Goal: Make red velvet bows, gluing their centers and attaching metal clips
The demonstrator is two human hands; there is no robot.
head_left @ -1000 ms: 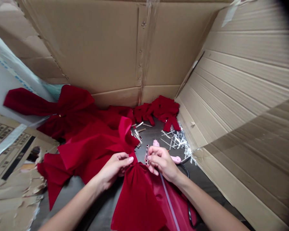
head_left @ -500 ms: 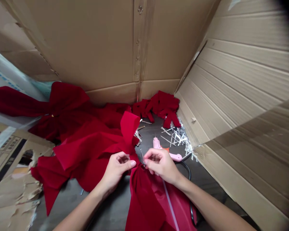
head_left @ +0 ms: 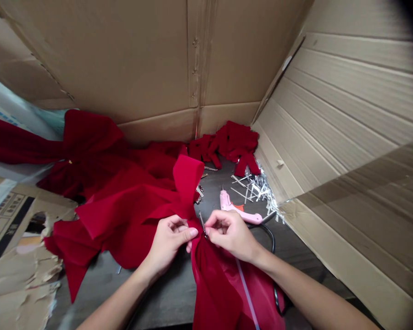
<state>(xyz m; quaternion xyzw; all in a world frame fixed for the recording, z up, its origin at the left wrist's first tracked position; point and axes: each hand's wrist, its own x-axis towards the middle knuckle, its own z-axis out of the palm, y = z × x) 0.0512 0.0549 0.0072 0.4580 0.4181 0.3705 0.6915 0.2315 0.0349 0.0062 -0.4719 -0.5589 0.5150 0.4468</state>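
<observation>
My left hand is closed, thumb over fingers, on the gathered middle of a red velvet bow. One loop stands up beyond the fingers, and broad tails hang toward me. Just right of the gather, my right hand pinches a slim silver metal hair clip between thumb and fingertips. The clip points away from me and its lower end is against the cloth; whether it is fastened there I cannot tell. Behind my right hand lies a pink glue gun with an orange trigger.
Large red bows are heaped at the left, smaller red fabric pieces at the back. Silver strips and metal clips are scattered behind my hands. Cardboard walls enclose the back and right. A black cord runs along the right.
The view has shifted slightly. Both hands keep their grips, with the clip still at the bow's middle. The bow's hanging tails have swung a little to the right.
</observation>
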